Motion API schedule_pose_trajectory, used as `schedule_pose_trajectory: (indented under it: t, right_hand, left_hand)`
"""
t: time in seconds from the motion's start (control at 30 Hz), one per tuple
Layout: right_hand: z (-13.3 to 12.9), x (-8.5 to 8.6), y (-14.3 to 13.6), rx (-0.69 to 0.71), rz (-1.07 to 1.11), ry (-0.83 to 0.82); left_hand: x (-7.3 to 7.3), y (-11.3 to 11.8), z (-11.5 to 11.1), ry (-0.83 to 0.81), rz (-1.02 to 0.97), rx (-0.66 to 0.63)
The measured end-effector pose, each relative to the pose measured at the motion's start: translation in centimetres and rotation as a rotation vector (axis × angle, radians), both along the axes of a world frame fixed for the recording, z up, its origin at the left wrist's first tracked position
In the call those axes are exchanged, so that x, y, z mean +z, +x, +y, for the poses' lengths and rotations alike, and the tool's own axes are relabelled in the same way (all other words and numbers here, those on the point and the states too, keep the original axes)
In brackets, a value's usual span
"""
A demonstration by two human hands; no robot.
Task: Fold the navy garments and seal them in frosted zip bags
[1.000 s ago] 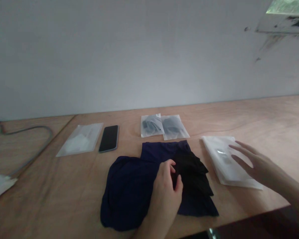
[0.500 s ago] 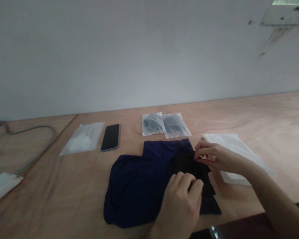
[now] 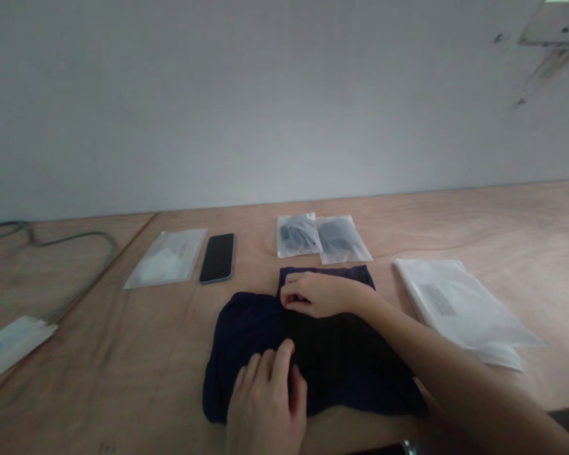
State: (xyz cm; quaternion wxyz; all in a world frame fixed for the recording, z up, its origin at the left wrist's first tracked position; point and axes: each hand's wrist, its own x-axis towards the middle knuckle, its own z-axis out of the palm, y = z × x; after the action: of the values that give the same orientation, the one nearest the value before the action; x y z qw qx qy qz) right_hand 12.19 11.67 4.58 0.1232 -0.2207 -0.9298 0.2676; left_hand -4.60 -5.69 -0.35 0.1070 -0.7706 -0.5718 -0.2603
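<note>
A navy garment [image 3: 246, 322] lies spread on the table, its exact kind unclear. Over its middle and right part lies a black cloth [image 3: 327, 347]. At the black cloth's upper left corner, my right hand [image 3: 320, 294] is closed in a pinch on its edge, the forearm crossing over the cloth. Lower down, my left hand [image 3: 268, 398] has curled fingers at the lower left edge of the same cloth, thumb and forefinger closed on it. The fingertips of both hands are partly hidden.
Behind the garment lie two small frosted bags [image 3: 298, 235] with dark items inside. A phone [image 3: 217, 258] and a flat clear bag [image 3: 168, 258] are to the left. White packets [image 3: 459, 303] lie right. A power strip [image 3: 14, 347] with a grey cable sits far left.
Both hands have moved left across the navy garment, drawing the black cloth's edge with them. More of the garment's middle is now covered in black. The view has shifted slightly.
</note>
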Motion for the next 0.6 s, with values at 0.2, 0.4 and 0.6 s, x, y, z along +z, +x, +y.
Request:
schedule_pose_trajectory:
  t: [0.2, 0.4, 0.6]
  right_hand:
    - [0.3, 0.4, 3.1, -0.069, 0.031, -0.049]
    - [0.3, 0.0, 6.3, -0.140, -0.056, -0.116]
    - [0.4, 1.7, 2.9, -0.113, 0.013, -0.145]
  left_hand:
    - [0.7, -0.9, -1.0, 0.036, -0.060, -0.083]
    - [0.3, 1.4, -0.2, -0.036, -0.029, -0.179]
    - [1.6, 0.2, -0.3, 0.033, -0.259, -0.135]
